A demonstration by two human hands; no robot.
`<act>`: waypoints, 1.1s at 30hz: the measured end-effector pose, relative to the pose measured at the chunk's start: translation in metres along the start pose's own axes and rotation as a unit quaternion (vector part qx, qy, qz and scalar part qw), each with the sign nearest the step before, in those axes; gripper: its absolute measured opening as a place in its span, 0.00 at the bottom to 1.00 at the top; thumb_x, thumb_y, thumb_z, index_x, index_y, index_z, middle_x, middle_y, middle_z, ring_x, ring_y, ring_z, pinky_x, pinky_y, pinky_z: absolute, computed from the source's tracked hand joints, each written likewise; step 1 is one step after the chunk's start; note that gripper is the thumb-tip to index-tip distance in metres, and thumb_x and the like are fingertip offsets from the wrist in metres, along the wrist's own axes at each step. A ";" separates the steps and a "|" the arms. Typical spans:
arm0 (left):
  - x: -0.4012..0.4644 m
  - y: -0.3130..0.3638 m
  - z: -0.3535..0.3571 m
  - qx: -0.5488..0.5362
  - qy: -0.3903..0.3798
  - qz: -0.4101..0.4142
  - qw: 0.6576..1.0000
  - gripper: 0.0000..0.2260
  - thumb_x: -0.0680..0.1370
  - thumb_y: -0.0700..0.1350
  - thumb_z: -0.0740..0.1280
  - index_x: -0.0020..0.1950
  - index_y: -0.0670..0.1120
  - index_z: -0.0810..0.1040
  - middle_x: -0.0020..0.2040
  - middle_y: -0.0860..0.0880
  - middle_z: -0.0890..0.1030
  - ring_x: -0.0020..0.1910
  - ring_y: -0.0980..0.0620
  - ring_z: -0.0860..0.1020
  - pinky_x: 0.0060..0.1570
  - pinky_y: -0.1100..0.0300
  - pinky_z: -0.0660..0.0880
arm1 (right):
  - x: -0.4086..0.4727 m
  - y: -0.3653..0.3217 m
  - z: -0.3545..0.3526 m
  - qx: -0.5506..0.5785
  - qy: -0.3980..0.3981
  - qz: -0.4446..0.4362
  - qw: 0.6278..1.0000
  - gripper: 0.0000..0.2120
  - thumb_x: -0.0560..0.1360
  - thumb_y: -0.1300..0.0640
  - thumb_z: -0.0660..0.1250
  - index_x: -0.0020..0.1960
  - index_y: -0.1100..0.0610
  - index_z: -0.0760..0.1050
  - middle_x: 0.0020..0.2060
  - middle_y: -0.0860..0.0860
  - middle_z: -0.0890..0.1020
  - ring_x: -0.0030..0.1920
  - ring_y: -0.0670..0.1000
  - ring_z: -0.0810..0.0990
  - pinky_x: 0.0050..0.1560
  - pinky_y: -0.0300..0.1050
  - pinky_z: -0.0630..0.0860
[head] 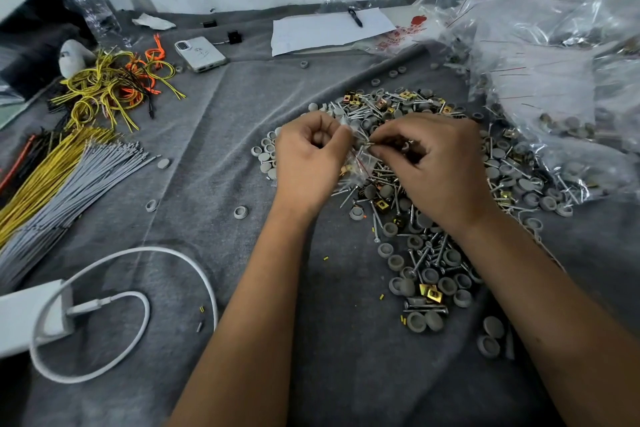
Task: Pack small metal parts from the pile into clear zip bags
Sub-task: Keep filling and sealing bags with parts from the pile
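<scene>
Presently the work is at the filling stage. A small clear zip bag with a red seal line (358, 158) is held between the two hands, above the left part of the pile of silver screws, grey round plastic caps and brass-coloured square clip nuts (433, 218). The left hand (308, 156) has its fingers curled on the bag's mouth. The right hand (429, 163) pinches at the opening from the other side, with a screw or two seemingly at its fingertips; whether they are entering the bag cannot be told, as the bag is crumpled and partly hidden.

Judgement: the next move calls for holding the mouth open, dropping the parts in, then pressing the seal shut.

The pile spreads across the right half of the grey cloth-covered table (214, 156) and reaches towards its near edge. Toward the far right corner lies a heap of filled clear bags (554, 80), close against the pile. Left of the hands the cloth offers open room, with stray caps only. Further left lie bundles of yellow and grey cable ties (69, 166), and a white charging cable (121, 305) is near the near left corner.
</scene>
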State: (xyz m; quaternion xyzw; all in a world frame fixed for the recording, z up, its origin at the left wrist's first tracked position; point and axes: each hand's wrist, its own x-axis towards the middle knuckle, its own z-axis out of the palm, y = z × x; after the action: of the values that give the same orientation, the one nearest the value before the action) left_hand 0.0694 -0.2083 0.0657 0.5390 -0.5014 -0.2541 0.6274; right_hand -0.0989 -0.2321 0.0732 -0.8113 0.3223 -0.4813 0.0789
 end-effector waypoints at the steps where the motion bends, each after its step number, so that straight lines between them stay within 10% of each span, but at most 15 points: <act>1: 0.000 0.000 0.000 0.001 0.004 0.001 1.000 0.10 0.76 0.36 0.69 0.37 0.31 0.75 0.25 0.52 0.70 0.27 0.53 0.66 0.30 0.61 0.63 | 0.000 0.000 0.000 0.003 -0.001 -0.003 1.000 0.06 0.73 0.62 0.78 0.50 0.60 0.86 0.45 0.51 0.87 0.46 0.45 0.84 0.53 0.30 0.77; 17: -0.005 0.007 0.001 -0.004 -0.038 0.013 0.999 0.09 0.74 0.39 0.69 0.35 0.39 0.74 0.25 0.54 0.68 0.27 0.53 0.64 0.31 0.60 0.62 | -0.001 0.001 0.001 -0.017 -0.028 -0.019 0.999 0.10 0.69 0.65 0.80 0.49 0.60 0.85 0.46 0.52 0.86 0.44 0.49 0.84 0.48 0.41 0.80; 25: -0.002 0.000 0.000 -0.041 0.004 -0.007 0.999 0.10 0.73 0.40 0.69 0.34 0.38 0.74 0.24 0.53 0.68 0.26 0.52 0.64 0.30 0.60 0.61 | 0.001 0.003 -0.001 -0.005 0.026 0.038 0.999 0.08 0.74 0.62 0.77 0.52 0.60 0.84 0.47 0.51 0.86 0.46 0.44 0.83 0.51 0.30 0.77; 33: -0.001 0.003 -0.002 -0.092 0.048 -0.012 0.995 0.08 0.74 0.39 0.68 0.35 0.42 0.75 0.24 0.55 0.69 0.24 0.57 0.64 0.26 0.64 0.61 | -0.002 0.010 0.000 -0.121 -0.148 0.068 0.979 0.09 0.76 0.56 0.75 0.55 0.55 0.85 0.51 0.51 0.85 0.54 0.53 0.78 0.58 0.51 0.76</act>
State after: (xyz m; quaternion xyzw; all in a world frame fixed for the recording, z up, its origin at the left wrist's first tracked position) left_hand 0.0704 -0.2059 0.0679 0.4966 -0.4392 -0.2802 0.6943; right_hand -0.1039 -0.2389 0.0677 -0.8533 0.4173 -0.3069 0.0599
